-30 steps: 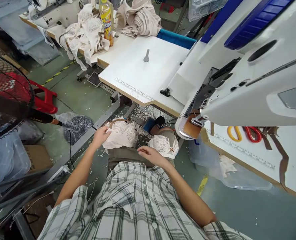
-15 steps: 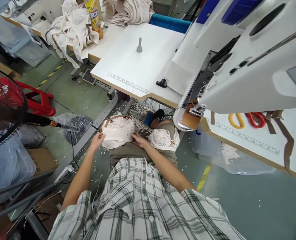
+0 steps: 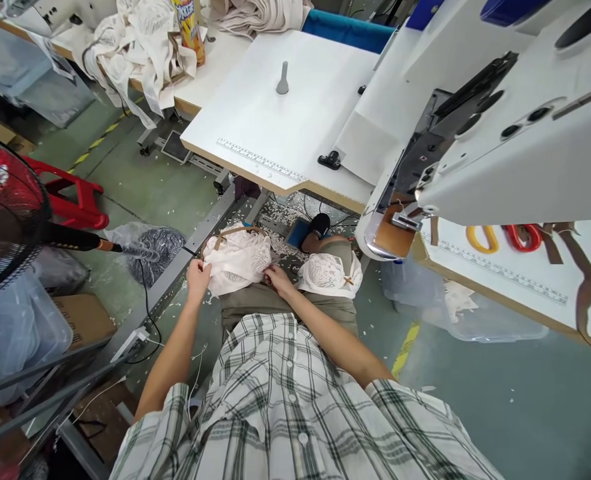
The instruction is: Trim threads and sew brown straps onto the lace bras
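A white lace bra (image 3: pixel 239 259) with a brown strap along its top lies over my left thigh. My left hand (image 3: pixel 198 277) pinches its left edge between thumb and fingers. At the opposite edge my right hand (image 3: pixel 276 278) has its fingers closed on the fabric. On my right thigh rests a second white lace bra cup (image 3: pixel 325 275) with a small brown bow; neither hand touches it. Whether the two cups belong to one garment is hidden between my legs.
A white sewing machine (image 3: pixel 520 153) overhangs my right side. Ahead is a white worktable (image 3: pixel 275 113) with a printed ruler. Yellow-handled scissors (image 3: pixel 482 239) and red-handled scissors (image 3: pixel 523 238) lie right. A black fan (image 3: pixel 10 220) stands left. White garments (image 3: pixel 148 47) are piled at back left.
My left hand has risen slightly and drawn the bra's left edge up, so more lace shows. The right hand keeps its hold. The view has shifted slightly.
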A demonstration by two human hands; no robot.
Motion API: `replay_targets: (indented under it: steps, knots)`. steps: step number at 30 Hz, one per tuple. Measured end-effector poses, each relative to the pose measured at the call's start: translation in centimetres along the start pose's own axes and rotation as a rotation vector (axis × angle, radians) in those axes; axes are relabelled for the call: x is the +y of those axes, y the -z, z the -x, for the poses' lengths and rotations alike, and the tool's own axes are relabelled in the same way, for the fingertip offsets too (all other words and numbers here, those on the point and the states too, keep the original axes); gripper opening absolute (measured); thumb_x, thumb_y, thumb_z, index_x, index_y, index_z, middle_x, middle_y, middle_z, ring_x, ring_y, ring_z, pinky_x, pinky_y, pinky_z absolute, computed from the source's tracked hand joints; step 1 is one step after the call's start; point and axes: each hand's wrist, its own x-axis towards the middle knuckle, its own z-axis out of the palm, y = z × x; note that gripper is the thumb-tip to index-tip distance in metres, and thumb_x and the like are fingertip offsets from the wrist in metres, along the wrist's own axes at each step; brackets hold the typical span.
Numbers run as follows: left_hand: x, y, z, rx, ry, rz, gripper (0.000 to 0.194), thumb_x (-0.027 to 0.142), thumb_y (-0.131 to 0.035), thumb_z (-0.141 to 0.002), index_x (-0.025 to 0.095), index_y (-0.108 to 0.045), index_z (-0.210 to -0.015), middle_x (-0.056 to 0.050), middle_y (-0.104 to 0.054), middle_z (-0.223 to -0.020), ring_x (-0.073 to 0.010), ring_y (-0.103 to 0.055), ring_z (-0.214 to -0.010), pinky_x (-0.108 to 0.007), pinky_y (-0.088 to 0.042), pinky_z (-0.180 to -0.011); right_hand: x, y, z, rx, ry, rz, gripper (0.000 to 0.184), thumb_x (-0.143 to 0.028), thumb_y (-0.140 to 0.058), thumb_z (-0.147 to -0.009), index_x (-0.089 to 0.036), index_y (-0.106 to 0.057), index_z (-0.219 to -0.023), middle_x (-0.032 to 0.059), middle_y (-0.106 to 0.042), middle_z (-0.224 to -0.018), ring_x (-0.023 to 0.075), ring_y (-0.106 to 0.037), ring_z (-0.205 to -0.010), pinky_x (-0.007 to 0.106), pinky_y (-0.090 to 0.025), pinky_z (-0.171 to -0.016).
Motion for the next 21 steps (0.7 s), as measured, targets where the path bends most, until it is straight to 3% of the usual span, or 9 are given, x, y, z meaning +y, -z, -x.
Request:
replay_targets:
  steps: [3, 6, 11, 14, 17, 19, 21]
  knots:
    - [0.0, 1.6, -0.7, 0.054, 0.050, 0.087, 0.016, 0.030, -0.061, -0.077, 0.021, -0.052, -0.087, 0.001, -0.055, -0.080, -0.0159, -0.054, -0.076, -0.028, -0.045, -0.071, -1.0, 0.6, 2.4, 0.085, 0.142, 0.045, 0.035, -0.038, -0.060, -0.098, -0.016, -0.060, -0.125, 0.0096, -0.063, -0.124, 0.0209, -0.064, -0.107, 0.042, -0.056, -0.092]
    - [0.0, 3.7, -1.4, -0.026, 0.090, 0.198, 0.027, 0.032, -0.062, -0.078, 0.019, -0.055, -0.100, -0.001, -0.062, -0.084, -0.0144, -0.057, -0.069, -0.027, -0.047, -0.063, -2.4, 0.4, 5.7, 0.108, 0.309, 0.079, 0.020, -0.032, -0.053, -0.098, -0.019, -0.060, -0.112, 0.0062, -0.064, -0.108, 0.0185, -0.060, -0.096, 0.035, -0.051, -0.090]
    - [0.0, 5.8, -1.9, -0.198, 0.092, 0.242, 0.030, 0.043, -0.063, -0.083, 0.016, -0.062, -0.097, -0.006, -0.070, -0.088, -0.0186, -0.066, -0.075, -0.029, -0.053, -0.064, -4.6, -1.6, 8.8, -0.073, 0.484, 0.132, 0.010, -0.028, -0.054, -0.089, -0.022, -0.059, -0.095, 0.0003, -0.062, -0.087, 0.0157, -0.055, -0.079, 0.027, -0.042, -0.073]
    - [-0.4, 4.9, -1.4, -0.178, 0.072, 0.137, 0.031, 0.042, -0.055, -0.090, 0.015, -0.063, -0.101, -0.007, -0.071, -0.087, -0.0219, -0.068, -0.081, -0.031, -0.054, -0.069, -4.4, -2.6, 8.9, -0.236, 0.515, 0.160, 0.007, -0.025, -0.060, -0.083, -0.022, -0.063, -0.089, -0.0016, -0.063, -0.079, 0.0141, -0.055, -0.071, 0.025, -0.039, -0.066]
    - [-0.9, 3.2, -0.5, -0.117, 0.027, -0.029, 0.032, 0.037, -0.061, -0.085, 0.016, -0.062, -0.110, -0.011, -0.072, -0.093, -0.0268, -0.068, -0.094, -0.036, -0.054, -0.078, -3.2, -2.8, 8.3, -0.350, 0.486, 0.165, 0.007, -0.024, -0.070, -0.076, -0.022, -0.067, -0.082, -0.0024, -0.066, -0.075, 0.0133, -0.057, -0.067, 0.023, -0.039, -0.062]
    - [-1.0, 2.1, -0.1, -0.063, -0.002, -0.133, 0.036, 0.035, -0.062, -0.084, 0.017, -0.062, -0.116, -0.016, -0.071, -0.107, -0.0314, -0.065, -0.108, -0.039, -0.052, -0.084, -2.3, -2.3, 7.6, -0.309, 0.439, 0.149, 0.010, -0.031, -0.070, -0.079, -0.021, -0.068, -0.082, -0.0009, -0.066, -0.076, 0.0142, -0.058, -0.068, 0.024, -0.041, -0.063]
    - [-1.0, 1.6, 0.0, -0.022, -0.012, -0.206, 0.036, 0.035, -0.059, -0.087, 0.016, -0.063, -0.117, -0.021, -0.069, -0.117, -0.0346, -0.062, -0.115, -0.041, -0.050, -0.086, -1.7, -1.2, 6.3, -0.151, 0.384, 0.124, 0.022, -0.041, -0.060, -0.089, -0.020, -0.067, -0.090, 0.0024, -0.067, -0.084, 0.0164, -0.059, -0.076, 0.027, -0.045, -0.069]
